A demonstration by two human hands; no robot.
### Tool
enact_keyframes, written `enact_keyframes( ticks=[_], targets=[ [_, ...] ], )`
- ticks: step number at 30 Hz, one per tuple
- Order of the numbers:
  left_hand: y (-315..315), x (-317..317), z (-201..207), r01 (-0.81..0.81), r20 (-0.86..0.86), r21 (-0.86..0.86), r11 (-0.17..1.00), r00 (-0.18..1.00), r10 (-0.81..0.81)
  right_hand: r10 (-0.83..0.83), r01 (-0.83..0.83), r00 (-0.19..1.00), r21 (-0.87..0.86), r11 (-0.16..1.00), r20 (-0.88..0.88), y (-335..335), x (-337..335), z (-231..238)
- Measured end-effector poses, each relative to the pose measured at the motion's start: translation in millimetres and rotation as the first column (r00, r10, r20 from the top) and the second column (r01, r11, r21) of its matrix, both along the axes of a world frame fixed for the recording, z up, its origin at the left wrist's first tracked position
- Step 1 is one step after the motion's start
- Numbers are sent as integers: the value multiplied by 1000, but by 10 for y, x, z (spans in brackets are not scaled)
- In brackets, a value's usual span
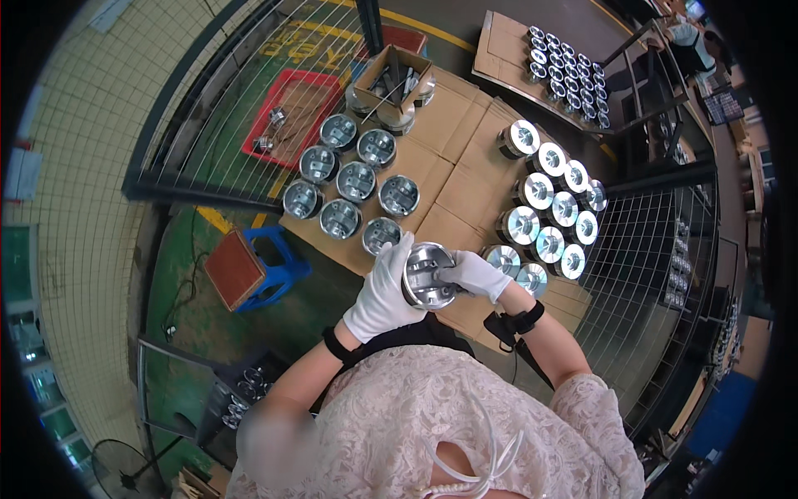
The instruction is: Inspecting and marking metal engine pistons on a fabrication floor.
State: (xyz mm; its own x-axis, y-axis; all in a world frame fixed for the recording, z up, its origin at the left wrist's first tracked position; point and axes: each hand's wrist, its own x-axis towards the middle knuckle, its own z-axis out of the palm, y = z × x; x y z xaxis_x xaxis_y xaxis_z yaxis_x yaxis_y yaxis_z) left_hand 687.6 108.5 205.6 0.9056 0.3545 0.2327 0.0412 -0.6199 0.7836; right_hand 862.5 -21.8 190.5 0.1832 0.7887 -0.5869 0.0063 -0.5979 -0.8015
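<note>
Both gloved hands grasp one shiny metal piston (pixel 428 276). The left hand (pixel 384 293) wraps curled fingers around its side. The right hand (pixel 475 274) pinches the opposite edge.

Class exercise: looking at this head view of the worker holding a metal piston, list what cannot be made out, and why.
- Piston underside, head view: covered by the left hand and right hand.
- Cardboard box contents, head view: too small to identify.
- Far tray of pistons, head view: too small, bent by the fisheye rim.

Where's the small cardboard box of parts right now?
Head view: the cardboard box sits at the table's far edge, just beyond the left cluster of pistons, right of the red tray.
</note>
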Motion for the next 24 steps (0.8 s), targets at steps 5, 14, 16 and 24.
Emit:
enact_keyframes(
  ticks=[5,14,16,24],
  targets=[
    [621,415,-283,-45,-149,-134,990,989,25,-318,296,947,-258,920,-45,552,426,-79],
    [1368,-87,-606,-300,-401,21,954,871,283,-484,577,761,-109,810,433,1472,1495,-1744],
    [1424,-169,-629,-302,-419,33,953,861,288,-479,590,779,-217,777,405,1648,1546,-1901],
    [1573,-177,-816,-305,-471,61,950,831,297,-448,593,773,-258,763,450,1647,1412,-2603]
  ],
)
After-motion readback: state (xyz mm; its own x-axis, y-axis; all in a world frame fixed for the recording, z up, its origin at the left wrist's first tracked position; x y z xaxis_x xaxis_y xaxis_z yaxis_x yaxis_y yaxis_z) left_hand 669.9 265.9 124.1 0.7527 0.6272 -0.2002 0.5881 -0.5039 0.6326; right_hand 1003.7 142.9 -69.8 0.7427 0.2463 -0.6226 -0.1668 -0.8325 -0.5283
